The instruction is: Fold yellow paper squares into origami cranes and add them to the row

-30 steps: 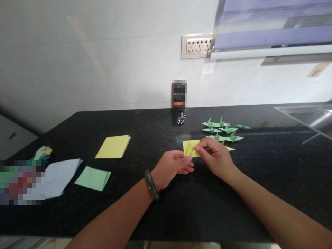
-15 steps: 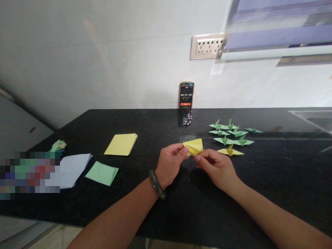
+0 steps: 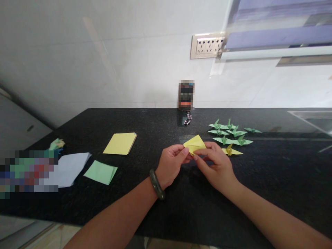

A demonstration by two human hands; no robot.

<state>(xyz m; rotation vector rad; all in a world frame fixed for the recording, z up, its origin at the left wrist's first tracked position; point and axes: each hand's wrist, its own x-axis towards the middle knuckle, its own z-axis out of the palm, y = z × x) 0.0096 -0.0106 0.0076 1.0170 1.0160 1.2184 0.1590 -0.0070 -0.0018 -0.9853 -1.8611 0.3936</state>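
A small folded piece of yellow paper (image 3: 195, 142) is held above the dark counter (image 3: 168, 221), between the two hands, with one corner pointed away from the person and a crease line shown across its face. Its left edge is pinched by the left hand (image 3: 171, 162), the thumb being pressed on top and the fingers curled beneath. Its lower right edge is pinched between the thumb and forefinger of the right hand (image 3: 218, 164); the far fingertips of that hand are partly hidden. A dark green bangle (image 3: 157, 185) is worn on the left wrist.

Just beyond the right hand, a yellow paper crane (image 3: 233, 151) is set on the counter, its left end covered by the fingers. Behind it, seven green paper cranes (image 3: 241, 140) are grouped, one being placed slightly apart to the right. To the left of the hands, a stack of yellow sheets (image 3: 120, 144) is laid flat, and nearer the person a folded green sheet (image 3: 100, 172) is seen, with white paper (image 3: 74, 169) beside it, partly covered by a pixelated patch. A phone (image 3: 186, 95), its screen blurred out, is leaned upright against the wall (image 3: 142, 69), with a beaded strap (image 3: 188, 119) before it. Higher up, a socket panel (image 3: 207, 46) is mounted.
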